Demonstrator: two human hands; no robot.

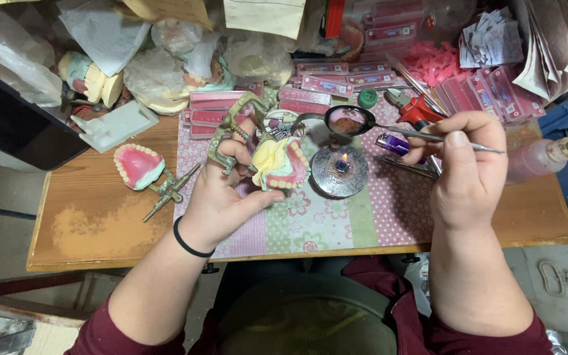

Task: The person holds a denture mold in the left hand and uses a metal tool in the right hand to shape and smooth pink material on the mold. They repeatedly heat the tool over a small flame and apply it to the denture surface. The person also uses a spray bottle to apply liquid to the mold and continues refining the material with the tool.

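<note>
Head view
Left hand (221,197): curled around a metal hinged frame (228,135) that carries a set of false teeth (281,164) in pink wax on a yellowish cast; the fingers (235,152) pass through the frame and the thumb lies under the cast. A black band sits on this wrist.
Where the teeth are: held just above the patterned mat (336,220), near the middle of the bench, right beside the burner.
Right hand (465,167): thumb and fingers pressed together on the thin handle of a long metal spoon (348,120), pinching it near its far end.
Spoon: its bowl holds a reddish-pink mass and hangs over the burner, slightly toward the back edge of the bench.
Burner (340,171): a round dark metal dish on the mat with a small flame at its centre.
Second set of teeth (138,165): pink, on its own metal frame, lying on bare wood near the left edge of the bench (93,230).
Lighter (391,142): purple, on the mat between the burner and the right hand.
Back edge: pink trays of teeth (327,84), plaster casts in plastic bags, red-handled pliers (419,110).
Right edge: a plastic bottle (540,158) lying on its side.
</note>
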